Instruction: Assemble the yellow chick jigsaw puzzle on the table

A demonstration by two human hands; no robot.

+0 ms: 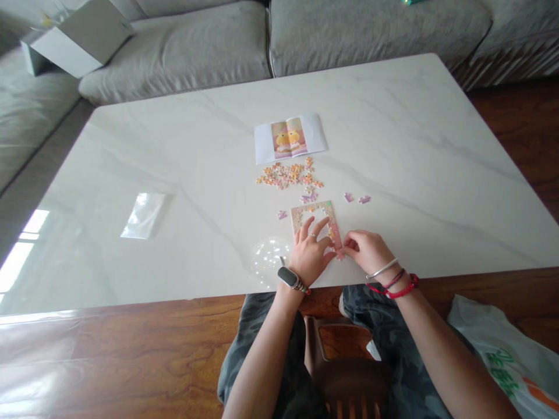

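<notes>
A partly assembled jigsaw border [297, 216] lies flat near the table's front edge, with joined pieces along its far and right sides. My left hand [309, 250] rests over its near left part, fingers spread, thumb and one fingertip close to the lower right corner. At that corner, my right hand [369, 250] pinches a small pink puzzle piece [340, 254]. The hands hide much of the border's near side. Beyond the border is a pile of loose orange and pink puzzle pieces [286, 176]. Single purple pieces [364, 199] lie to the right and one purple piece [282, 215] to the left.
A folded picture sheet [312, 137] lies behind the pile on the white marbled table [209, 145]. Off to the left is a clear plastic bag [142, 216]. A grey sofa [209, 49] borders the far side; a brown stool [349, 372] stands below, between my legs.
</notes>
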